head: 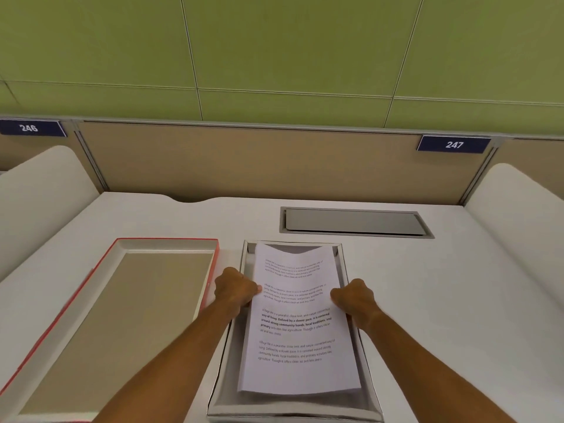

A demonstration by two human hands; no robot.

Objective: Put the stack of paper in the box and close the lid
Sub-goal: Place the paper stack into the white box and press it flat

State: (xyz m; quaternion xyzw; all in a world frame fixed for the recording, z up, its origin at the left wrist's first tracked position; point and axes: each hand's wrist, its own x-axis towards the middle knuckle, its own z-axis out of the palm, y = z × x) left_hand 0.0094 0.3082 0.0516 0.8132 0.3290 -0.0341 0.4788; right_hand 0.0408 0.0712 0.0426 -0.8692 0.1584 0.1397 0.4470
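one white desk (427, 300), beige partition (244, 163), green wall (274, 41)

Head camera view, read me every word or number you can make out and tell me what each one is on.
"246": blue tag on the divider, far left.
"247": blue tag on the divider, right.
"way of living. Defined by a slower pace, it is centered around strong community bonds, local traditions, and primary": bold lines on the top sheet of the stack of paper.
Other paragraphs there: too small to read reliably.
Box and lid: no text.

Hands (294, 296) gripping paper (297, 331), seemingly inside box (227, 374)
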